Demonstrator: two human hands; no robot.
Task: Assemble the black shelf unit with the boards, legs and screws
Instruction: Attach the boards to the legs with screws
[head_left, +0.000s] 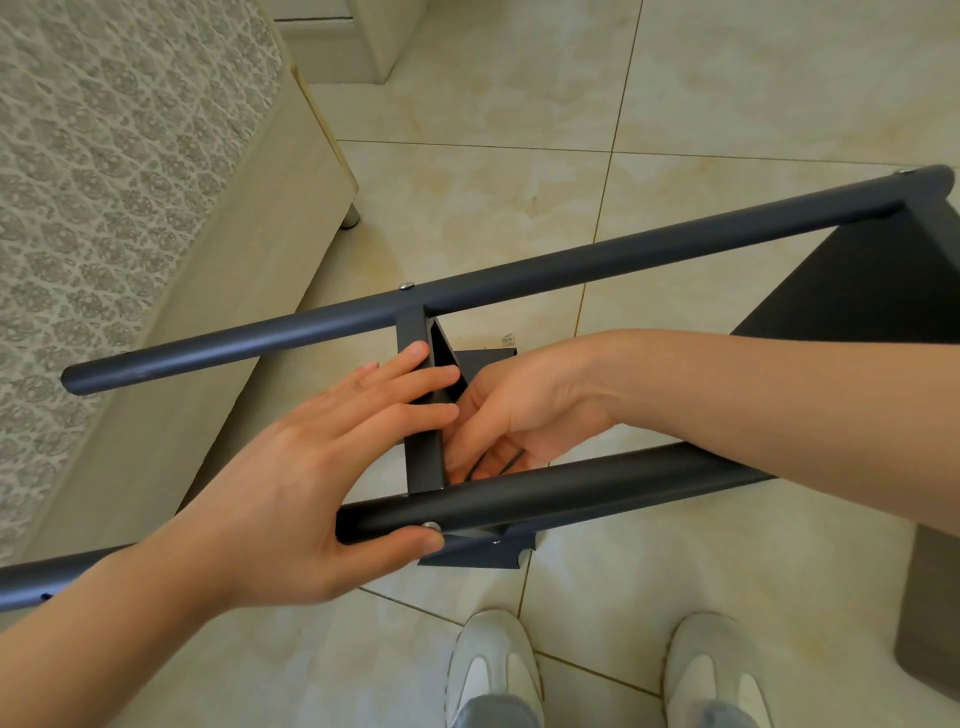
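Our shelf frame sits over the shiny tile floor beside the bed. The far leg and near leg are round, smooth grey metal, with a flat bar between them. Our left hand lies on the bar with straight fingers, its thumb by a silver screw. Our right hand curls its fingers round a thin dark thing, too hidden to name. A flat black board is cut off at the right.

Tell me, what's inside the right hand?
A thin dark rod, maybe a hex key, shows in the right hand. The curled fingers and the crossbar hide its ends, so I can't be sure.
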